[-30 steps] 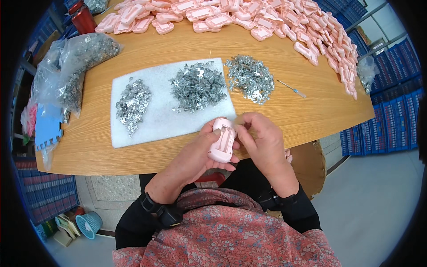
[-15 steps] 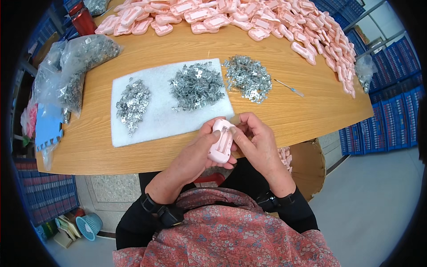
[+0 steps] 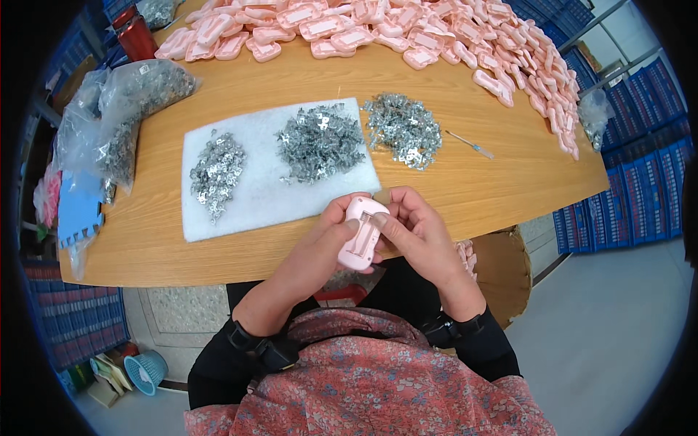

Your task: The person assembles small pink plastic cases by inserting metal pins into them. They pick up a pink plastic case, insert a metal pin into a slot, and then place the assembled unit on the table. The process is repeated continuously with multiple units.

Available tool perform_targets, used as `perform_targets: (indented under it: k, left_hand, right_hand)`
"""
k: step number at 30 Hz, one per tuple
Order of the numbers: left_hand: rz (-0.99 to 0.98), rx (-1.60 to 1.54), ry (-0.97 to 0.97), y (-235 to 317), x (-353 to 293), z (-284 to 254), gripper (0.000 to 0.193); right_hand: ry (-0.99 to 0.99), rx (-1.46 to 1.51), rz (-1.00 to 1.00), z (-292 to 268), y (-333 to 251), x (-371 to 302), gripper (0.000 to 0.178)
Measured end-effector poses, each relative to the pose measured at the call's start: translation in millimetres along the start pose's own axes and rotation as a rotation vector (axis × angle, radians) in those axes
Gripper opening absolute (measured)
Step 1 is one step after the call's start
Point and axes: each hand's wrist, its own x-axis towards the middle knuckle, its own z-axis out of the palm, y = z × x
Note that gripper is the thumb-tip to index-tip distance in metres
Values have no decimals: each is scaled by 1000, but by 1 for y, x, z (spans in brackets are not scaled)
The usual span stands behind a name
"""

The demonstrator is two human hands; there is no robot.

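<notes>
Over the table's near edge, both hands hold one pink plastic casing (image 3: 359, 251) with a long recessed compartment facing up. My left hand (image 3: 311, 254) is closed around its left side, thumb on the rim. My right hand (image 3: 424, 240) grips the right side, its thumb pressing at the upper end of the recess; whether a small metal part is under that thumb I cannot make out. Just beyond lies a white foam mat (image 3: 254, 156) bearing two piles of small metal clips, a left pile (image 3: 218, 174) and a larger right pile (image 3: 321, 144).
Another heap of metal clips (image 3: 403, 131) sits right of the mat, beside a thin screwdriver-like tool (image 3: 469, 144). Many pink casings (image 3: 349, 38) cover the far edge. Bags of metal parts (image 3: 142, 87) and a red cup (image 3: 136, 36) stand at left. A cardboard box (image 3: 505, 280) is below right.
The pink casing is tilted slightly differently in my hands, and my right thumb has shifted a little on it. Both hands keep their hold.
</notes>
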Motion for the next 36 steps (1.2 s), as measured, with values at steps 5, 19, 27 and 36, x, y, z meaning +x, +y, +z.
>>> perform_targets:
  k: [5, 19, 27, 36]
  left_hand:
    - [115, 337, -5, 12, -8, -3, 40]
    - [-72, -561, -162, 20, -7, -17, 34]
    - [-93, -628, -126, 20, -6, -15, 34]
    - [85, -244, 174, 11, 1, -6, 35]
  right_hand:
    - [-40, -25, 14, -2, -1, -3, 18]
    - [86, -13, -309, 13, 0, -7, 22]
    - [79, -152, -443, 28, -4, -3, 19]
    - [18, -604, -648, 30, -8, -6, 31]
